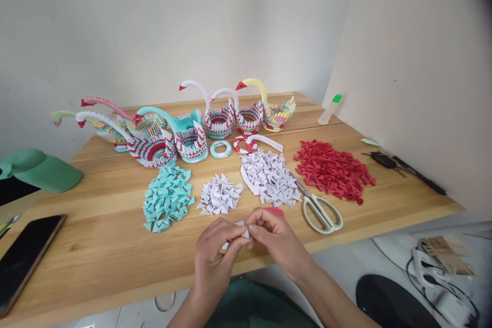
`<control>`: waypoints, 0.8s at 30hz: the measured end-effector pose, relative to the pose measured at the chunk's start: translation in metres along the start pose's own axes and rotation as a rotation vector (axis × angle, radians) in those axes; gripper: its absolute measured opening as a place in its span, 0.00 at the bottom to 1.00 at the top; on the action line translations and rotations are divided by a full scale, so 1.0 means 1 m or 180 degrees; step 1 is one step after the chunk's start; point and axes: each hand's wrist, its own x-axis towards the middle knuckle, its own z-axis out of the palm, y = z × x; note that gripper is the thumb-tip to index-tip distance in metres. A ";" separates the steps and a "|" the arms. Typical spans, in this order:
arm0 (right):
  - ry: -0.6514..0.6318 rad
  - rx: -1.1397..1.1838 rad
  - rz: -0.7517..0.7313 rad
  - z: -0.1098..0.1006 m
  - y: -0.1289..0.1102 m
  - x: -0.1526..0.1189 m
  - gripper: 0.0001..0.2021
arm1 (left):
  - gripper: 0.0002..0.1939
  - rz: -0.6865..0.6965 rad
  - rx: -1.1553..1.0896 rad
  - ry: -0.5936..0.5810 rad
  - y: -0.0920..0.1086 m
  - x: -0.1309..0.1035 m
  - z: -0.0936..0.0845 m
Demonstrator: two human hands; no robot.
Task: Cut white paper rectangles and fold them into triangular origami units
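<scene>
At lower centre, the left hand (213, 248) and right hand (279, 241) are held close together, fingertips (253, 230) pinched, perhaps touching; forearms (326, 289) are angled from the bottom edge.

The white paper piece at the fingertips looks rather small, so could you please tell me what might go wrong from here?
The left hand and right hand hold the white paper piece at their fingertips; it might slip or crease.

The scissors lie with their blades at the edge of the larger white pile, so knocking them could scatter pieces.

The smaller white pile sits close beside the teal pile; a nudge might mix them.
</scene>
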 end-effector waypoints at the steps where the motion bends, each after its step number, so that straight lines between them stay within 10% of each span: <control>1: -0.0009 -0.0060 -0.0030 -0.001 -0.001 0.000 0.14 | 0.06 0.0003 0.0082 -0.0015 0.000 0.001 -0.001; 11: -0.0001 -0.0613 -0.0310 -0.003 -0.007 -0.005 0.15 | 0.12 0.0173 0.0326 -0.0323 -0.003 0.004 -0.008; 24: 0.0020 -0.0354 -0.0257 -0.004 -0.001 -0.001 0.16 | 0.12 -0.2308 -0.1938 0.0204 -0.011 -0.002 -0.001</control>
